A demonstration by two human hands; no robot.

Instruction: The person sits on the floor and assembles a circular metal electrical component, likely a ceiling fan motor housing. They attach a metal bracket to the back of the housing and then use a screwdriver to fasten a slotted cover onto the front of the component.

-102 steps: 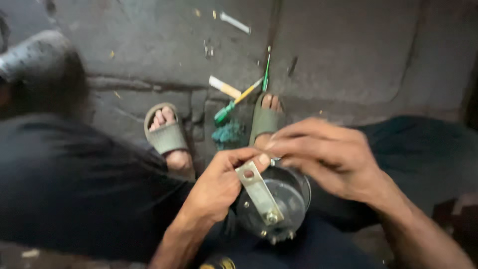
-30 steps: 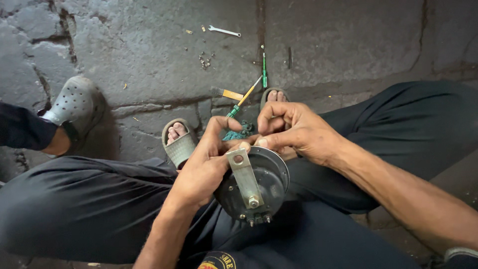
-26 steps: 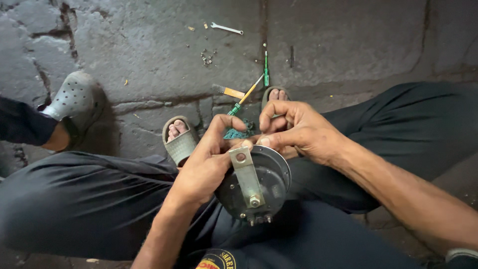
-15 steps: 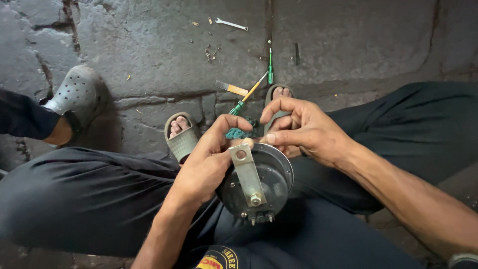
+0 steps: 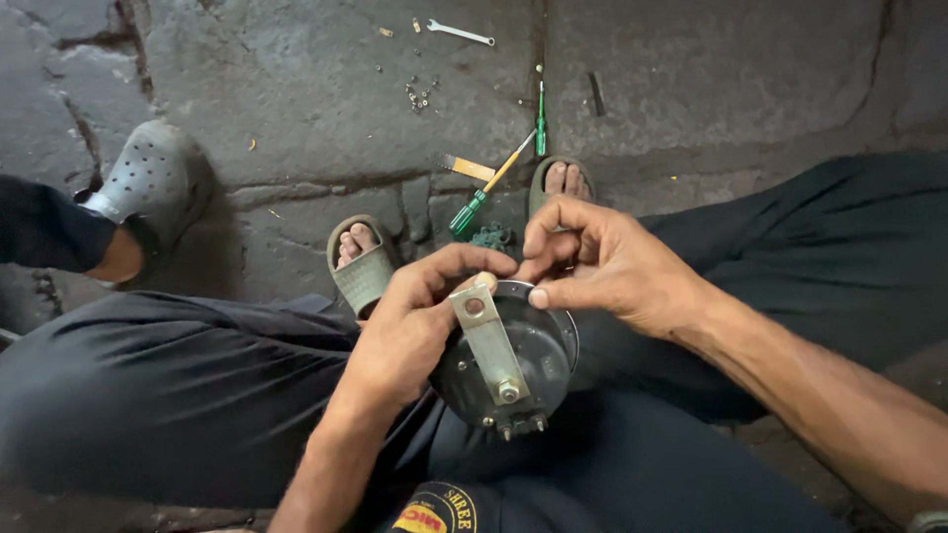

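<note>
Horn (image 5: 518,360) on lap: left hand (image 5: 410,331) grasps rim, right hand (image 5: 607,266) pinches top edge.

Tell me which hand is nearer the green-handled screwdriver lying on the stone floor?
Right. The right hand hovers just beside the green-handled screwdriver, above the round black metal horn. The left hand grips the horn's near side, farther away.

Horn (image 5: 538,360) – matt black metal; bracket (image 5: 491,341) bare.

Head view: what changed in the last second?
Little. The right hand shifted slightly along the top rim of the round black horn, thumb now pressing beside the metal bracket. The left hand keeps its grip on the horn. Screwdrivers on the ground stayed put.
</note>
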